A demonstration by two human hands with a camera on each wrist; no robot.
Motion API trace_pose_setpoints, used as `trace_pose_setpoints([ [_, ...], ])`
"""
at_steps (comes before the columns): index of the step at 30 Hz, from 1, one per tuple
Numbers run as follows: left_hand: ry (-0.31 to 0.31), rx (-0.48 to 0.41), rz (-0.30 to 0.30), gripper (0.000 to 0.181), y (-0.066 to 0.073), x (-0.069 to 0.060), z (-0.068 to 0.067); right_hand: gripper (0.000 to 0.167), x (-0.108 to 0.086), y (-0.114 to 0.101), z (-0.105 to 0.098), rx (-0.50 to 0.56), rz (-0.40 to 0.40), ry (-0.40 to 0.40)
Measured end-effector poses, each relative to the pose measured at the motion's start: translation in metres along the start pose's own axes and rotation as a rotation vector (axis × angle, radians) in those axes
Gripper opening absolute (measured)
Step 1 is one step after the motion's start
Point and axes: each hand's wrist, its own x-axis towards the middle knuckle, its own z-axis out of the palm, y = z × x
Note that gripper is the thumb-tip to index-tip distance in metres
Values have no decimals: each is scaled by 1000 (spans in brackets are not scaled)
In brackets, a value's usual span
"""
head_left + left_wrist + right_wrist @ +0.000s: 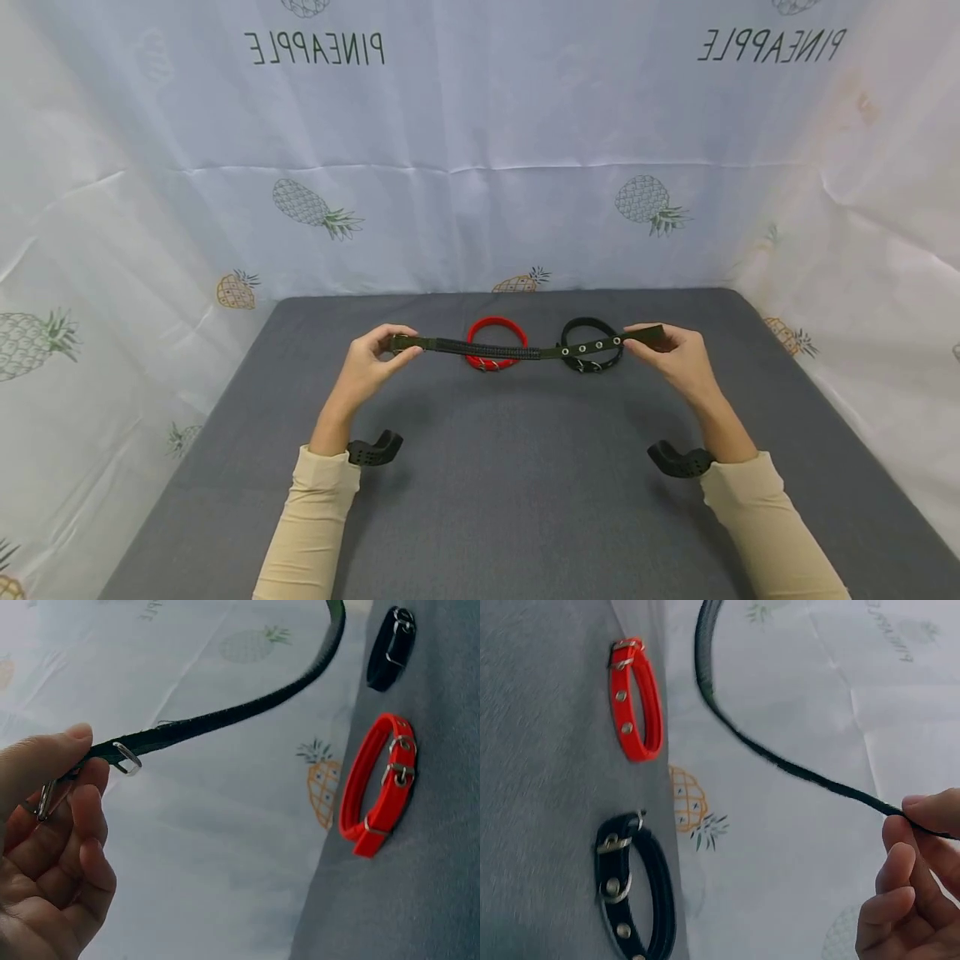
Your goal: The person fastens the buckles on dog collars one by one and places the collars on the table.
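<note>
A dark green collar (487, 350) with a black ribbed section and metal eyelets is stretched between both hands, above the table and sagging slightly in the middle. My left hand (367, 362) pinches its buckle end between thumb and fingers; in the left wrist view the metal buckle (45, 801) and a D-ring (127, 760) show there. The right hand (678, 358) pinches the eyelet end near the tip. Behind the strap, a buckled red collar (497, 321) and a buckled black collar (588, 322) stand as loops on the table, partly covered by it in the head view.
A grey cloth-covered table (517, 492) lies below the hands. White curtains (480, 225) printed with pineapples hang behind it and along both sides. Each wrist wears a black curved mount, the left mount (377, 450) and the right mount (678, 460).
</note>
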Motion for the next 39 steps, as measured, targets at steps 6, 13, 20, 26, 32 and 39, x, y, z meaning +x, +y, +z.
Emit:
trace_pose_setpoints([
  [6,-65,-79,-20,24,4,1,7,28,5,-9,13,26,-28,-68],
  [13,-87,-158,-37,24,10,6,17,11,8,-20,26,-32,-81,-119],
  [20,-77,-252,-28,32,16,11,28,11,10,-23,38,29,-148,-124],
  [26,-37,-348,5,27,22,16,41,25,13,-25,50,119,-188,-156],
  [32,-24,-418,26,32,26,18,54,28,14,-33,64,206,-208,-167],
  [39,-44,-335,68,29,27,17,65,15,13,-40,84,278,-250,-156],
])
